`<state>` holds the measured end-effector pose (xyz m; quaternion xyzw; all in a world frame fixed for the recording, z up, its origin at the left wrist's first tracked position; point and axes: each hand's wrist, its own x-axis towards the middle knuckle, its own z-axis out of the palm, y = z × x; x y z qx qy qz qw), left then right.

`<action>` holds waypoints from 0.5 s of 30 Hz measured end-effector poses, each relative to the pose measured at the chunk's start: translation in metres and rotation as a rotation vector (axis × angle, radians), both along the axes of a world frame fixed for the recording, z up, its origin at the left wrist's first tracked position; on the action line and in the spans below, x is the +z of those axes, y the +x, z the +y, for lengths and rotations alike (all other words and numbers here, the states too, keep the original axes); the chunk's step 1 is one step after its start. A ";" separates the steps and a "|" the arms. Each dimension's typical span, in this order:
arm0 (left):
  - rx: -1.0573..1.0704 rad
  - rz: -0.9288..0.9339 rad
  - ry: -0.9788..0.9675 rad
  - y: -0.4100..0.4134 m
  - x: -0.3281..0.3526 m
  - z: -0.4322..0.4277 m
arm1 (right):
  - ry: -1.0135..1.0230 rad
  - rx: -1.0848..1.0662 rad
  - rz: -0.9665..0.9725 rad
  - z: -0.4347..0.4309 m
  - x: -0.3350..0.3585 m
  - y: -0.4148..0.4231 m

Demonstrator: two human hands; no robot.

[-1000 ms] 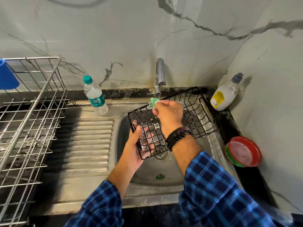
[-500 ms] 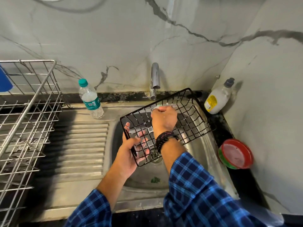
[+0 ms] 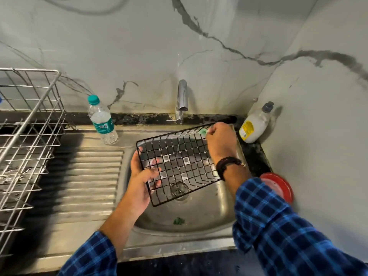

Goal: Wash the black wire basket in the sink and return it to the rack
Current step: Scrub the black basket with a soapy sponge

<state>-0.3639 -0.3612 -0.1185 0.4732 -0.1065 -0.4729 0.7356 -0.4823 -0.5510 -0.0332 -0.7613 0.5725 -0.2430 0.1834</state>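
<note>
The black wire basket (image 3: 179,162) hangs tilted over the steel sink (image 3: 199,214), under the tap (image 3: 182,100). My left hand (image 3: 142,180) grips its near left edge, fingers curled through the wires. My right hand (image 3: 220,142) is at the basket's far right rim and pinches a small green scrubber (image 3: 203,132) against the wire. The metal dish rack (image 3: 25,136) stands at the left on the counter.
A water bottle (image 3: 101,120) stands on the ribbed drainboard (image 3: 85,180) behind the sink's left corner. A soap bottle (image 3: 255,124) leans in the right corner, with a red plate stack (image 3: 278,186) in front of it. A green scrap (image 3: 178,221) lies in the sink.
My right hand with the scrubber has moved along the far rim from the left corner to the right. The basket has turned flatter, its bottom facing me.
</note>
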 end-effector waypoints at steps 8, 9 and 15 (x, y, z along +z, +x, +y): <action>-0.003 -0.067 -0.011 -0.012 0.006 -0.008 | 0.045 0.151 0.282 0.027 -0.022 0.010; -0.005 -0.071 -0.009 -0.014 0.006 -0.009 | 0.066 0.201 0.266 0.040 -0.027 0.018; 0.034 -0.033 -0.030 -0.013 0.005 -0.008 | 0.045 0.591 0.217 0.080 -0.031 0.041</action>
